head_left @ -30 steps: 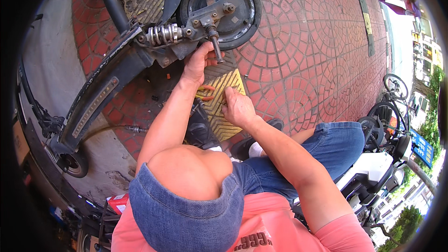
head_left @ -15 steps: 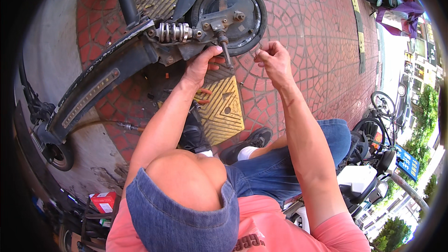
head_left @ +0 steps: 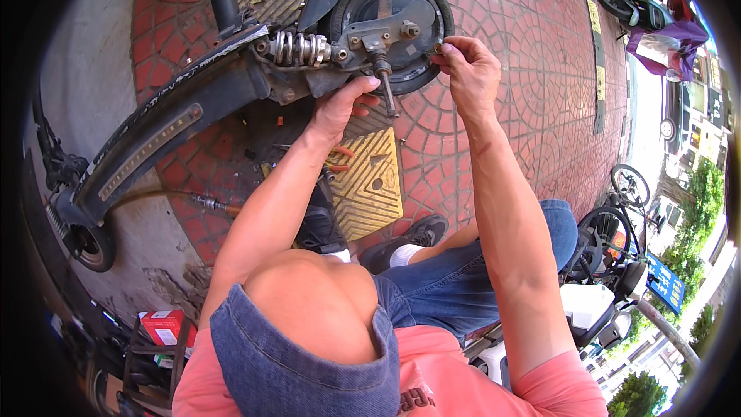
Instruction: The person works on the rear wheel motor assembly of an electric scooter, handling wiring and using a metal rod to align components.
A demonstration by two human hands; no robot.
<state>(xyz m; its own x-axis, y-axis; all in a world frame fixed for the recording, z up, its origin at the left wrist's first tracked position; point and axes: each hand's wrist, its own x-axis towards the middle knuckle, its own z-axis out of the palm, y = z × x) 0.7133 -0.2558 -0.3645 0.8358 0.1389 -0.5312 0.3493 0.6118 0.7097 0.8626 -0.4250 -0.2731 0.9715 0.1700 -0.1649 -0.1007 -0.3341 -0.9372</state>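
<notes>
An electric scooter (head_left: 181,120) lies with its rear wheel (head_left: 427,11) at the top of the head view. A coil spring (head_left: 301,49) and a metal bracket sit beside the wheel. From the bracket a thin metal rod (head_left: 388,94) with a thicker collar points toward me. My left hand (head_left: 333,114) rests by the rod's collar, thumb apart from its partly curled fingers; the fingertips are partly hidden. Near the tyre's right edge, my right hand (head_left: 472,77) pinches a small brass-coloured piece (head_left: 438,48), too small to name exactly.
Orange-handled pliers (head_left: 340,161) lie by a yellow ramp plate (head_left: 374,193) on the red paving. An air hose (head_left: 208,201) runs at left. A red box (head_left: 166,328) stands lower left. Parked bicycles (head_left: 610,232) and a white scooter (head_left: 583,305) are at right.
My right hand has moved up, farther from me, beside the tyre's edge, and the small piece in its fingers now shows. My left hand stays by the rod. The view has shifted slightly.
</notes>
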